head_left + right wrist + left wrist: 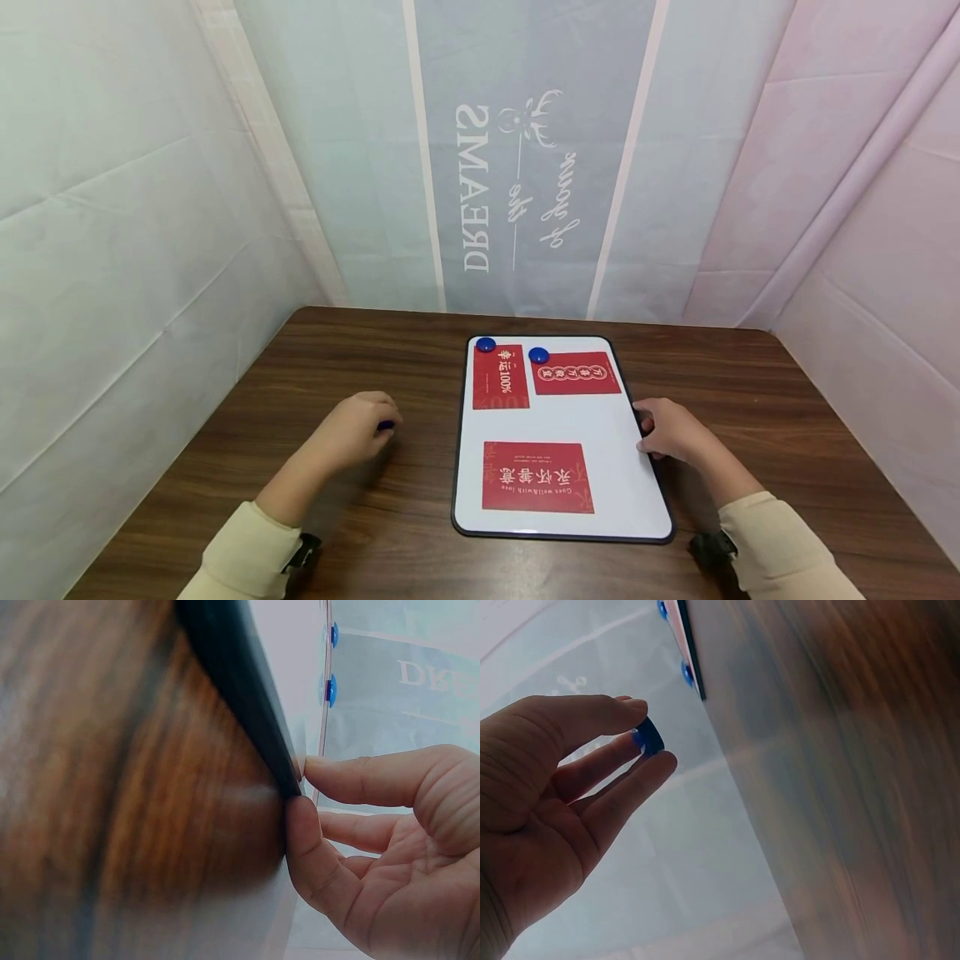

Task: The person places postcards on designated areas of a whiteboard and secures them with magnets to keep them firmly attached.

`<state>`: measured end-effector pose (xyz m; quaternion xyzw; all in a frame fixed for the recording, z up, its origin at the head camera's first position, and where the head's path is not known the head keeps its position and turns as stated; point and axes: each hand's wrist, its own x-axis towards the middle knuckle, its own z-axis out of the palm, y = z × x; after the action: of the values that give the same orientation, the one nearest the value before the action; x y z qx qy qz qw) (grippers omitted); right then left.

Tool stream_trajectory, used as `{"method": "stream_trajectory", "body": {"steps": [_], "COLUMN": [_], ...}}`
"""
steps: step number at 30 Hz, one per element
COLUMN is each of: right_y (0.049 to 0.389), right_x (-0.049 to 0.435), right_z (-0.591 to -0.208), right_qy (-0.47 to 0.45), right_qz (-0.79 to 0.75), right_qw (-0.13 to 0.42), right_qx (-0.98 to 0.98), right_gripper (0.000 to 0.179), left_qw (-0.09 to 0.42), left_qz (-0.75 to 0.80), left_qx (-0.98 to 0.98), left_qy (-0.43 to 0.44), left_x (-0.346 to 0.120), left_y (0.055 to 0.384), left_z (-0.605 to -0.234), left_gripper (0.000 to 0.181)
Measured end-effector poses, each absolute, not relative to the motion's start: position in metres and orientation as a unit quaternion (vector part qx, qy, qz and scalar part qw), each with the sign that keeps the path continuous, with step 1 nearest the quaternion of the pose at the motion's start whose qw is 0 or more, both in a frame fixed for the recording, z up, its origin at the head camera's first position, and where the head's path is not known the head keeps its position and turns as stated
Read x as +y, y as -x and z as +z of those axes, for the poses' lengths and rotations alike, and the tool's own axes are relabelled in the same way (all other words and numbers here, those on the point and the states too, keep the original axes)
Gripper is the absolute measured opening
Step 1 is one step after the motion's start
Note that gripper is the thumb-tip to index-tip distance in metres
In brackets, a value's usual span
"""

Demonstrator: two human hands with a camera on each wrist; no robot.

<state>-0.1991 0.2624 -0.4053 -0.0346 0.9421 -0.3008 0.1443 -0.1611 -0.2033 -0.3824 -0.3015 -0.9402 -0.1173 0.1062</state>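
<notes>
My left hand [363, 427] is above the table, left of the whiteboard. It pinches a round blue magnet [649, 736] between thumb and fingers; only a sliver of the magnet shows in the head view. The dark-rimmed whiteboard [555, 421] lies on the table with three red cards on its face. My right hand [669, 429] grips its right edge, the thumb on the white surface and the index finger against the rim. One blue magnet [486, 344] sits at the top of the upper left card [501, 379]. Another magnet [538, 356] is on the corner of the upper right card [577, 374].
The third red card [537, 477] lies on the lower part of the board, with no magnet on it. Brown wood-grain table [390, 525] surrounds the board. Fabric curtains [360, 167] hang behind and along both sides.
</notes>
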Motion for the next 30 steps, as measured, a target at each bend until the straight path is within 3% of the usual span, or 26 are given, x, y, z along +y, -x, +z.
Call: {"method": "stream_trajectory", "body": {"steps": [8, 30], "right_y": [0.199, 0.199], "right_x": [0.262, 0.261], "right_z": [-0.404, -0.404], "right_qy": [0.034, 0.025], "right_qz": [-0.298, -0.297], "right_qw": [0.144, 0.149], "right_qx": [0.943, 0.943], "right_gripper": [0.069, 0.068], "left_qw": [0.105, 0.034], "left_qz": [-0.114, -0.079], "left_qx": [-0.929, -0.916], "left_qy": [0.337, 0.392], "left_x": [-0.178, -0.109], "left_y": [0.164, 0.177], "left_z": [-0.381, -0.372], "left_gripper": [0.013, 0.018]}}
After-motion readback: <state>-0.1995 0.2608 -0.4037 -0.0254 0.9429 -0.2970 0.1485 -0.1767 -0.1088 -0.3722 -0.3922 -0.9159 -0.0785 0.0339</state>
